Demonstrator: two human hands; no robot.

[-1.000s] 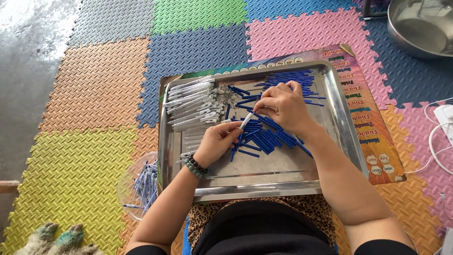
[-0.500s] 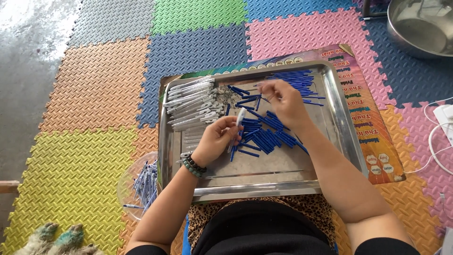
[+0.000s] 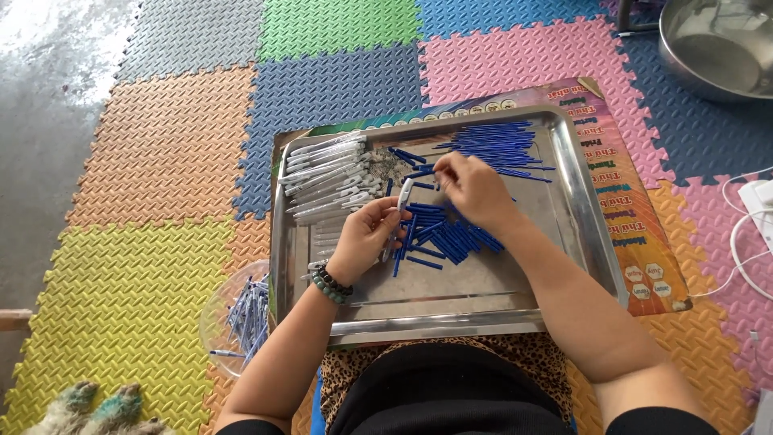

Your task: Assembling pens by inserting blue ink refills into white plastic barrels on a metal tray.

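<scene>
A steel tray [image 3: 576, 209] lies on my lap. My left hand [image 3: 366, 238] grips a clear pen barrel [image 3: 403, 197] upright over the tray's middle. My right hand [image 3: 475, 189] reaches toward the far middle of the tray, fingertips pinched on a small blue piece [image 3: 425, 167]. A heap of short blue pen parts [image 3: 447, 234] lies under both hands. Long blue refills [image 3: 495, 145] are piled at the tray's far right. A stack of clear pen barrels [image 3: 326, 177] fills its far left.
A clear bowl with finished pens [image 3: 241, 318] sits on the foam mat at the left of the tray. A colourful printed board [image 3: 636, 201] lies under the tray. A steel basin [image 3: 717, 44] stands top right. White cables [image 3: 745, 242] run at the right.
My right hand has moved from the barrel's tip toward the far middle of the tray and pinched a blue piece. My left hand keeps the barrel, now more upright.
</scene>
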